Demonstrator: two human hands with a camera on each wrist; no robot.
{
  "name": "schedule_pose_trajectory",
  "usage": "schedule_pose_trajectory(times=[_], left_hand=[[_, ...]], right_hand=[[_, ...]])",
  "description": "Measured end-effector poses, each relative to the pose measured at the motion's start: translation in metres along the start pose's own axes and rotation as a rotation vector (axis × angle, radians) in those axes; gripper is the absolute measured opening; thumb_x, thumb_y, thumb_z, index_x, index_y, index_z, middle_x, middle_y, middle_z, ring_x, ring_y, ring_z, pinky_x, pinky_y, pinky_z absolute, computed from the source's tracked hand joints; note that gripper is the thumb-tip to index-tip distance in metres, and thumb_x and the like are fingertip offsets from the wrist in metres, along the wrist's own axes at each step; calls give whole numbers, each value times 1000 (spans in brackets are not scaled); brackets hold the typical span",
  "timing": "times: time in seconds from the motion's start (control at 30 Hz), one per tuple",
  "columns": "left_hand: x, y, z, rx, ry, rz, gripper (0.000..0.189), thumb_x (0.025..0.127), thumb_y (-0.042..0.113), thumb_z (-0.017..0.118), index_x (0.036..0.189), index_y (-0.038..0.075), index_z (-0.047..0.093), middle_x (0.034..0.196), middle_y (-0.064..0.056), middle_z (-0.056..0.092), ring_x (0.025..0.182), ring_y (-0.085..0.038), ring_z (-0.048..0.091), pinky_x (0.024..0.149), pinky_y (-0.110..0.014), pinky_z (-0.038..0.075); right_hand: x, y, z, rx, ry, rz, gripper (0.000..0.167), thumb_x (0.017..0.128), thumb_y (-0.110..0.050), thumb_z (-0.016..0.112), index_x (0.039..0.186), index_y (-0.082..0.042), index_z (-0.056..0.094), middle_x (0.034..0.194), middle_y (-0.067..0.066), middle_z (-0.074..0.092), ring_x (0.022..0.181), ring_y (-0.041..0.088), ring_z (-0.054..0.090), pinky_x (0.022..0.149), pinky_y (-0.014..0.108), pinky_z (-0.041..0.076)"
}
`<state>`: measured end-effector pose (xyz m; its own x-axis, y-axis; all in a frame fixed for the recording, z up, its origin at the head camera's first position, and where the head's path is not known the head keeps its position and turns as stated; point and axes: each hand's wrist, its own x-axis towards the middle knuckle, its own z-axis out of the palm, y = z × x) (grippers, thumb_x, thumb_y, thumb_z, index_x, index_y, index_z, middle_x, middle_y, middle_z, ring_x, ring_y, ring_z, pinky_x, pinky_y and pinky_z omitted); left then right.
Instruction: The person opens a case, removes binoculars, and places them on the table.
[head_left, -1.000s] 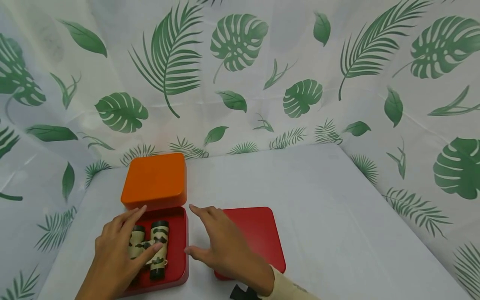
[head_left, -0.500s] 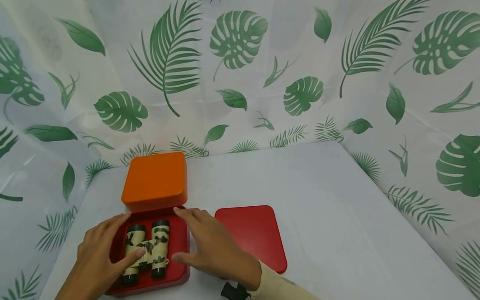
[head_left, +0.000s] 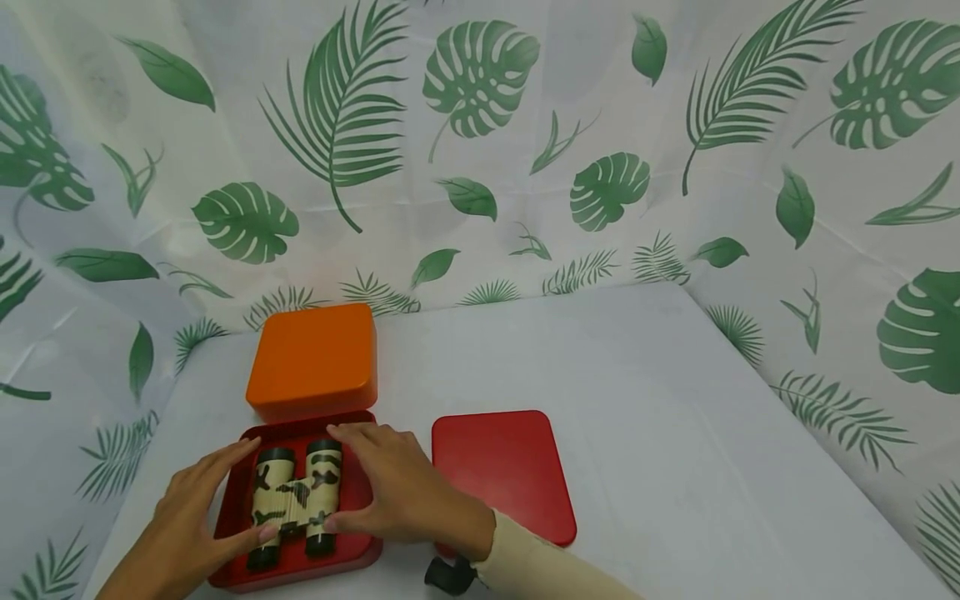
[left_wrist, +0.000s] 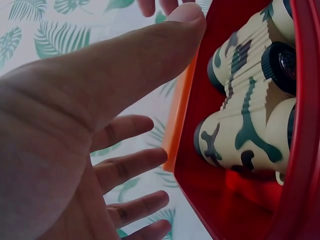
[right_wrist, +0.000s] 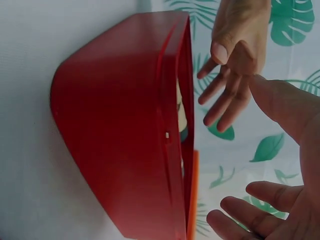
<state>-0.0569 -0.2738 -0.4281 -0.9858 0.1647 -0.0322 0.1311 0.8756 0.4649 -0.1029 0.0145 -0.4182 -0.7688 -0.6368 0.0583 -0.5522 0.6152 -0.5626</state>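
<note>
Left hand (head_left: 183, 517) and right hand (head_left: 405, 483), fingers (left_wrist: 132, 166) wide, flank one binocular (head_left: 294, 502) in one red box (head_left: 322, 572) near the counter's (head_left: 637, 400) left edge.

A cream right sleeve (head_left: 551, 557) and a black wrist fitting (head_left: 450, 575) are worn.

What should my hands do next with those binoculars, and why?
Probably lower the left hand and right hand together and grip the binoculars from both sides: the binoculars lie uncovered inside the red box, and the wrist views show both hands open above its rim, holding nothing.
</note>
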Motion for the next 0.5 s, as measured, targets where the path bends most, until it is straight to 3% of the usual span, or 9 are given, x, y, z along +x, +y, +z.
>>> schedule_pose_trajectory(times=[0.5], left_hand=[[2,-6,-2,-58,-64,47,119,77,46,95,170,24,24,168,-27,33,136,-62,36,85,-88,39]], right_hand=[[14,1,15,-73,-38,-1,104,86,-65,81,168,-29,29,167,-11,42,148,14,47,119,40,41]])
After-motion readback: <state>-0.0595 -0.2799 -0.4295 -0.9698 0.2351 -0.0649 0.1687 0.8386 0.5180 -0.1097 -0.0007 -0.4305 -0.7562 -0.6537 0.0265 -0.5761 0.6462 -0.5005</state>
